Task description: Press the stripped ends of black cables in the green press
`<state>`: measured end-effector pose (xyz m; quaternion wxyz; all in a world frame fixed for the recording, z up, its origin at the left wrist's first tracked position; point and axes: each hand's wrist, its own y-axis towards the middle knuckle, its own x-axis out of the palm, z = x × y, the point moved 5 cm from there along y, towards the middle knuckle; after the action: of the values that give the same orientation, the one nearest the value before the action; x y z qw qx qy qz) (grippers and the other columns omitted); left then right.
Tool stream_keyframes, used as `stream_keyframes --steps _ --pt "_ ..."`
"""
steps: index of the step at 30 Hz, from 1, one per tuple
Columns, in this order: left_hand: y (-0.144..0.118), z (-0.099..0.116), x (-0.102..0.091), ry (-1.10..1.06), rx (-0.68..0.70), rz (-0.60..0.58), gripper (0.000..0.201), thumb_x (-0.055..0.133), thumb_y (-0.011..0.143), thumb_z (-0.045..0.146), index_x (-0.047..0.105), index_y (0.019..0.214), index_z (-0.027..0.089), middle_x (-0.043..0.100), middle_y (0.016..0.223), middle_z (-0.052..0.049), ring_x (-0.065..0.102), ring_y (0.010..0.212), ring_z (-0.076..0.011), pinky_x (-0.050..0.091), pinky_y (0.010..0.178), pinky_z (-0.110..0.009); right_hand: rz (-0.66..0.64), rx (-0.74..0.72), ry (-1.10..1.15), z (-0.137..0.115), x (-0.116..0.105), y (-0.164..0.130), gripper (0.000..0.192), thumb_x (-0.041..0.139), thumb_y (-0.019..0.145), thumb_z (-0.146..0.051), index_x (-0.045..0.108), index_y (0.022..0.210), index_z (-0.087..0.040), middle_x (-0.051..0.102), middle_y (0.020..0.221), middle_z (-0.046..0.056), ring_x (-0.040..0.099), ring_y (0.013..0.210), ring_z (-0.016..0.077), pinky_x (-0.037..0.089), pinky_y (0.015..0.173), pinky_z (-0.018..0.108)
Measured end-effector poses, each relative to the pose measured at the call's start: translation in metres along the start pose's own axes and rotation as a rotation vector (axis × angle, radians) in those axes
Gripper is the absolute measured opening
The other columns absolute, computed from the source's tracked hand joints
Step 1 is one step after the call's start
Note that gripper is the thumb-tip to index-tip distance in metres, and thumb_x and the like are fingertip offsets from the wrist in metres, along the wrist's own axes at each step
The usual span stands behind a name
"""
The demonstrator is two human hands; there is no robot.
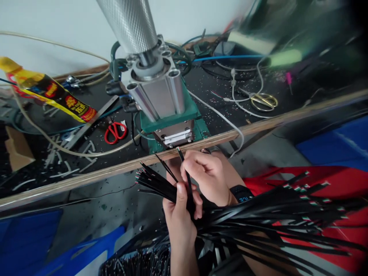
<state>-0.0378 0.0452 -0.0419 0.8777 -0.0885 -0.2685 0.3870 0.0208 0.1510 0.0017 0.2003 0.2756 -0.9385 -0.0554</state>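
My left hand (179, 214) is closed around a bundle of black cables (156, 183), whose ends fan out to the left and show small coloured wire tips. Between the thumb and fingertips of my right hand (205, 174) is a single black cable (181, 155), its stripped end pointing up toward the bench edge. Just beyond that end stands a pneumatic press (161, 92) on a green base, with a metal die (175, 134) at its front. More long black cables (270, 211) spread across my lap to the right, with coloured wire tips at their far ends.
The bench's wooden edge (86, 183) runs between my hands and the press. Red-handled scissors (115, 132), a yellow-capped bottle (51, 92) and cable scraps lie left. Gold-handled scissors (263, 101) and a white cord lie right. Blue stools (86, 251) and a red seat (342, 184) stand below.
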Motion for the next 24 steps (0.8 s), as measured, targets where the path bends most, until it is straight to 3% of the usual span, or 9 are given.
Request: stream_keyframes --steps 3,6,9,12,16,20,24 --pt "-0.002 0.001 0.002 -0.031 0.007 -0.034 0.041 0.093 0.086 0.057 0.081 0.092 0.018 0.070 0.056 0.001 0.045 0.032 -0.0059 0.034 0.032 -0.014 -0.094 0.289 0.344 0.023 0.006 -0.005 0.057 0.065 0.106 -0.068 0.072 0.080 -0.018 0.052 0.053 -0.005 0.045 0.031 0.0095 0.032 0.027 0.021" --pt "-0.003 0.000 0.003 -0.022 -0.005 -0.065 0.040 0.094 0.086 0.055 0.079 0.085 0.018 0.067 0.053 0.002 0.045 0.032 -0.0049 0.034 0.034 -0.013 -0.062 0.343 0.508 0.029 0.005 -0.003 0.054 0.074 0.099 -0.069 0.070 0.082 -0.018 0.053 0.051 -0.006 0.041 0.032 0.0074 0.035 0.029 0.018" --pt "-0.003 0.000 0.001 0.020 0.003 -0.075 0.045 0.093 0.086 0.058 0.079 0.080 0.015 0.064 0.049 0.002 0.046 0.031 -0.0046 0.032 0.035 -0.012 -0.064 0.391 0.449 0.023 0.003 0.002 0.039 0.096 0.085 -0.048 0.072 0.091 -0.018 0.059 0.058 -0.008 0.044 0.038 0.0052 0.036 0.034 0.015" --pt "-0.002 0.000 0.000 0.029 0.008 -0.092 0.046 0.093 0.085 0.058 0.080 0.078 0.015 0.066 0.051 0.000 0.046 0.031 -0.0047 0.033 0.035 -0.012 -0.116 0.398 0.312 0.014 0.003 0.005 0.033 0.100 0.079 -0.036 0.075 0.086 -0.016 0.061 0.059 -0.006 0.046 0.041 0.0044 0.036 0.036 0.015" --pt "-0.003 0.001 0.000 0.011 0.024 -0.052 0.041 0.091 0.088 0.054 0.081 0.081 0.015 0.067 0.050 -0.001 0.046 0.031 -0.0055 0.034 0.035 -0.012 -0.117 0.354 0.254 0.012 0.006 0.008 0.028 0.099 0.081 -0.034 0.078 0.083 -0.016 0.059 0.058 -0.006 0.044 0.043 0.0045 0.033 0.037 0.015" --pt "-0.005 0.005 -0.001 -0.007 0.065 -0.022 0.041 0.091 0.089 0.055 0.081 0.082 0.015 0.067 0.048 -0.002 0.048 0.029 -0.0068 0.032 0.033 -0.012 -0.085 0.361 0.310 0.023 0.007 0.008 0.036 0.102 0.075 -0.041 0.075 0.080 -0.017 0.057 0.058 -0.006 0.041 0.043 0.0055 0.031 0.035 0.016" --pt "-0.006 0.007 -0.004 -0.027 0.100 -0.008 0.041 0.087 0.093 0.055 0.082 0.085 0.016 0.064 0.045 -0.001 0.048 0.030 -0.0071 0.033 0.033 -0.011 -0.095 0.338 0.214 0.023 0.006 0.006 0.032 0.100 0.079 -0.038 0.077 0.084 -0.016 0.062 0.069 -0.003 0.051 0.055 0.0070 0.043 0.046 0.016"
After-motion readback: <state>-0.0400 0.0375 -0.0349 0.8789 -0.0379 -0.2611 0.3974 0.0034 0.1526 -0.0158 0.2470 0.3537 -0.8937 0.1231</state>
